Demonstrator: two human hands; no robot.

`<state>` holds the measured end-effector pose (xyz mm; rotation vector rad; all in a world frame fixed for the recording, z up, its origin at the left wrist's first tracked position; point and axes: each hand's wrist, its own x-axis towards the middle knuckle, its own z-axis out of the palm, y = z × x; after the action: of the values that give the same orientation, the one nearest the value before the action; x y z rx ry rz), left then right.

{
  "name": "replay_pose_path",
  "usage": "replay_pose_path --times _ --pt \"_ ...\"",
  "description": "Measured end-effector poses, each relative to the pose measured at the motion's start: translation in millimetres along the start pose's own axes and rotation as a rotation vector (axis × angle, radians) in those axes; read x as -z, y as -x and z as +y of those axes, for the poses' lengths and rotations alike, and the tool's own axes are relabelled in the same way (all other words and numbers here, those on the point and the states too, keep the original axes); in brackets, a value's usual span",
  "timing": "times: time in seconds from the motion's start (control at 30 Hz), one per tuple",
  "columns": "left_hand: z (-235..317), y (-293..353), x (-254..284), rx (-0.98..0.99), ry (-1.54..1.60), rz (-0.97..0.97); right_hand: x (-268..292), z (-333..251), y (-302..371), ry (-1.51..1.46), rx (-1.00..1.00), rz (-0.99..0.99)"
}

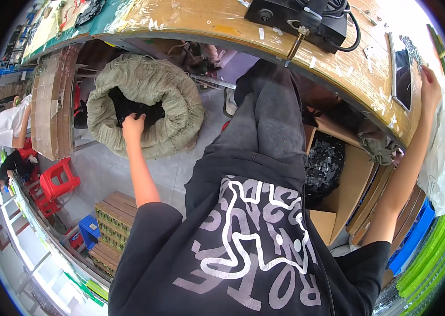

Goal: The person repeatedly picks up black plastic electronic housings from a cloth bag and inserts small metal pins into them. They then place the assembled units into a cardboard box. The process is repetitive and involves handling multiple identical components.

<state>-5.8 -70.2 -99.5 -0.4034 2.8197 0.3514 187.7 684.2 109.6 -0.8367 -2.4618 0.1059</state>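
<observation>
My left hand (133, 126) is in the mouth of a rolled-down green woven sack (180, 100) at the left. Its fingers are curled against a dark mass of black pieces (122, 105) inside; what they grip, if anything, is hidden. My right hand (431, 87) is at the far right, over the bench's right end, with fingertips drawn together. Whatever may be between them is too small to tell. Next to that hand lies a dark, flat tray-like thing (402, 79) with a pale rim, and shiny black pieces sit at its far end.
A wooden bench (206, 21) with white scraps carries a black device (296, 21) with cables. Below it stands a carton (346, 184) with many small black pieces. Stacked cardboard (54, 105), a red stool (59, 179) and a seated person (9, 124) are at the left.
</observation>
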Motion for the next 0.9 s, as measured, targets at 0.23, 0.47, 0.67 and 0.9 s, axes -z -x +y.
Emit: replay_pose_path --times 0.23,0.47,0.67,0.9 --pt "12.9 30.0 53.4 -0.023 0.529 -0.193 62.9 -99.3 87.3 -0.310 -0.112 0.296" --pt "53.4 113.3 122.5 -0.133 0.862 -0.406 71.2 -169.1 171.9 -0.759 -0.273 0.433" --pt "142.1 183.4 86.7 -0.314 1.432 -0.747 39.6 -226.5 226.2 -1.281 -0.268 0.039" --pt "214.4 241.3 57.2 -0.627 1.166 -1.086 21.7 -256.7 262.9 -1.727 -0.373 -0.342"
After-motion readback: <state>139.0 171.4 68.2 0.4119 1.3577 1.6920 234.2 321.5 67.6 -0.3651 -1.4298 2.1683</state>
